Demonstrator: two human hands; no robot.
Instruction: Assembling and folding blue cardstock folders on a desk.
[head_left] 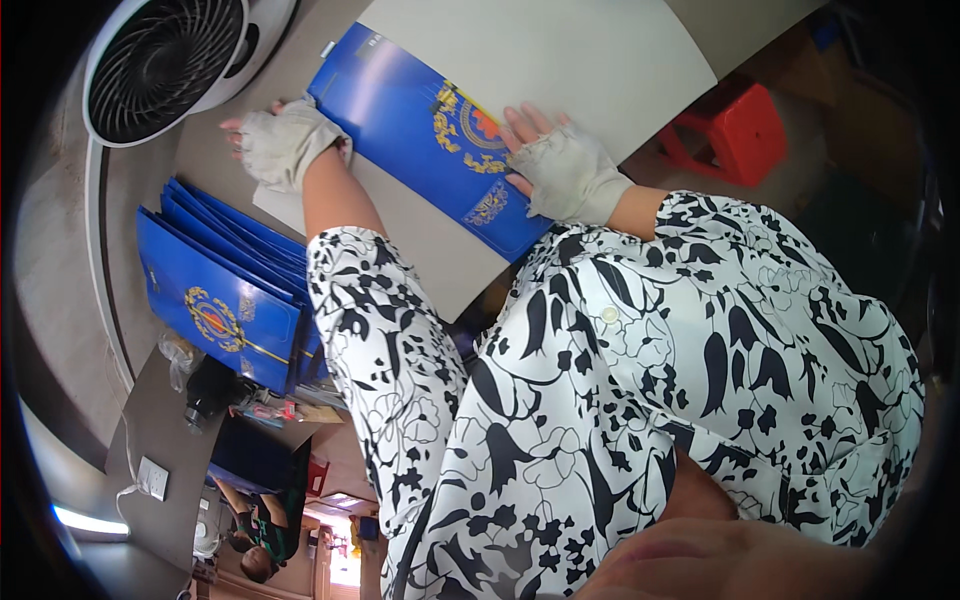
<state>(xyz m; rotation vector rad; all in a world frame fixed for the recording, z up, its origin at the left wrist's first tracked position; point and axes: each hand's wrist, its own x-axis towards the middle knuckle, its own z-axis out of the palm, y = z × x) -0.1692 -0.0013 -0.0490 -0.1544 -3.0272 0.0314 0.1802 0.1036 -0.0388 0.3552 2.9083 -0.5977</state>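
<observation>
A blue printed paper panel [400, 120] with a gold and red emblem lies slantwise on the table, bordered by white paper [560, 60] beyond it and a pale strip on its near side. My left hand [285, 145], in a whitish fingerless glove, lies at the panel's left end, fingers stretched out to the left. Flat on the panel's right part rests my right hand [570, 170], gloved the same way, its fingers spread beside the emblem. Neither hand grips anything. Left of my left forearm stand several folded blue paper bags [220, 300] bearing the same emblem.
A white fan [165, 70] with a dark grille stands at the upper left. On the right is a red plastic stool [735, 135]. A black object [208, 390] and plastic wrap lie below the bags. Farther back, another person [265, 540] sits.
</observation>
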